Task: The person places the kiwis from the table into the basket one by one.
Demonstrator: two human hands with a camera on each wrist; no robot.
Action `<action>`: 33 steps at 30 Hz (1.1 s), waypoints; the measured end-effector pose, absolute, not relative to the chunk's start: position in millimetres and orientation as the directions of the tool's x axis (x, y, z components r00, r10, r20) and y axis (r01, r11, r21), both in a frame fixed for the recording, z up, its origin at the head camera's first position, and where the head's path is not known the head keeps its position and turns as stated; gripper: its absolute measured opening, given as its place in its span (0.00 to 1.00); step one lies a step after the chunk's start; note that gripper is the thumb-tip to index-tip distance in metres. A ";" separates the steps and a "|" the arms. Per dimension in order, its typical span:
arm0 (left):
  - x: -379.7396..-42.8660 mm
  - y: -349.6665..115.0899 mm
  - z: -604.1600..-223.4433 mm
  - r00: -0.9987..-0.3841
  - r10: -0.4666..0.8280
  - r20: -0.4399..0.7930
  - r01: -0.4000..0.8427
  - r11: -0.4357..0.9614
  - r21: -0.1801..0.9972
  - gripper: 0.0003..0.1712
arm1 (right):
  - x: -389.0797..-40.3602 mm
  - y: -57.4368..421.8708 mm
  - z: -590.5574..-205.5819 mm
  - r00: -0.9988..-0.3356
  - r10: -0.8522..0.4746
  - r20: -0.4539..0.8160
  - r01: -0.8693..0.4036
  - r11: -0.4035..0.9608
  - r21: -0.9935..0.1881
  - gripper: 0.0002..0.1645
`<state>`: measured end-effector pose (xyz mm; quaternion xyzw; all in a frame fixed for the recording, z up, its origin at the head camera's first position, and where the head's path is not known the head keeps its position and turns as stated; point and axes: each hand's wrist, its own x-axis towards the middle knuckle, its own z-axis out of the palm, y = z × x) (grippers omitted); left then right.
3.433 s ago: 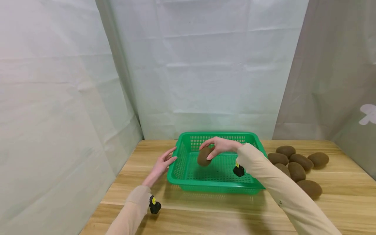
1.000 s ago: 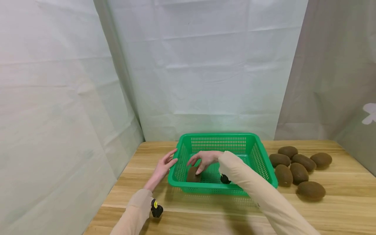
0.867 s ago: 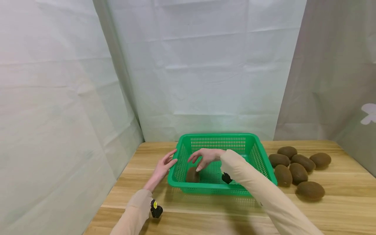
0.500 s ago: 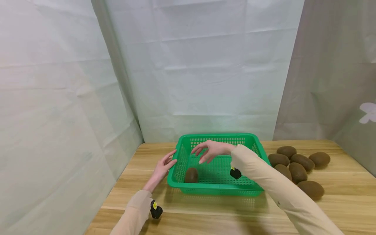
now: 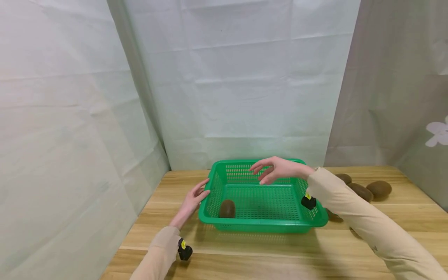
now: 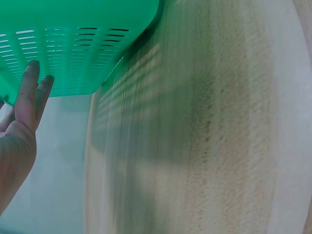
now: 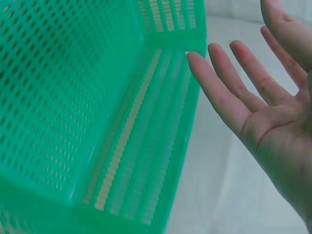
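A green plastic basket (image 5: 262, 222) with slotted walls stands on the table. One brown kiwi (image 5: 227, 209) lies inside it, in the near left corner. My left hand (image 5: 191, 202) touches the basket's left side with its fingers extended; the left wrist view has the fingers (image 6: 28, 95) against the slotted wall. Over the basket's back right part hovers my right hand (image 5: 280, 170), holding nothing, its fingers relaxed and spread apart. The right wrist view also has the bare palm of this hand (image 7: 273, 117) beside the basket wall (image 7: 141, 136).
Several more kiwis (image 5: 379, 190) lie on the wooden table (image 5: 245, 256) right of the basket, partly hidden behind my right sleeve (image 5: 371, 229). Pale cloth hangs (image 5: 245, 97) behind the table and along its left side.
My right hand let go of the kiwi in the basket's near left corner, then rose and moved back and to the right. My left hand stays at the basket's left side.
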<state>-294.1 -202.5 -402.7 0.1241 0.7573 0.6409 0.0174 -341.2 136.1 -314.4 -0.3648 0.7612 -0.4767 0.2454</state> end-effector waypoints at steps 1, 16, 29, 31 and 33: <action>-295.8 -203.5 -404.8 -0.968 0.210 0.135 0.168 0.145 0.975 0.29 | -340.0 142.6 -312.9 -0.619 -0.785 -0.022 -0.320 0.277 -0.906 0.32; -310.4 -206.8 -425.1 -0.969 0.171 0.177 0.206 0.175 0.963 0.28 | -313.5 242.7 -300.9 -0.676 -0.734 0.062 -0.386 0.281 -0.879 0.29; -292.7 -206.7 -404.7 -0.975 0.182 0.125 0.149 0.125 0.981 0.29 | -289.6 309.3 -330.2 -0.675 -0.725 0.136 -0.487 0.300 -0.820 0.21; -290.5 -206.5 -402.0 -0.977 0.182 0.116 0.141 0.132 0.981 0.29 | -285.8 318.9 -336.1 -0.679 -0.719 0.146 -0.499 0.306 -0.811 0.20; -289.7 -206.7 -400.2 -0.977 0.180 0.118 0.145 0.148 0.978 0.29 | -281.9 327.8 -341.5 -0.684 -0.712 0.160 -0.511 0.311 -0.801 0.20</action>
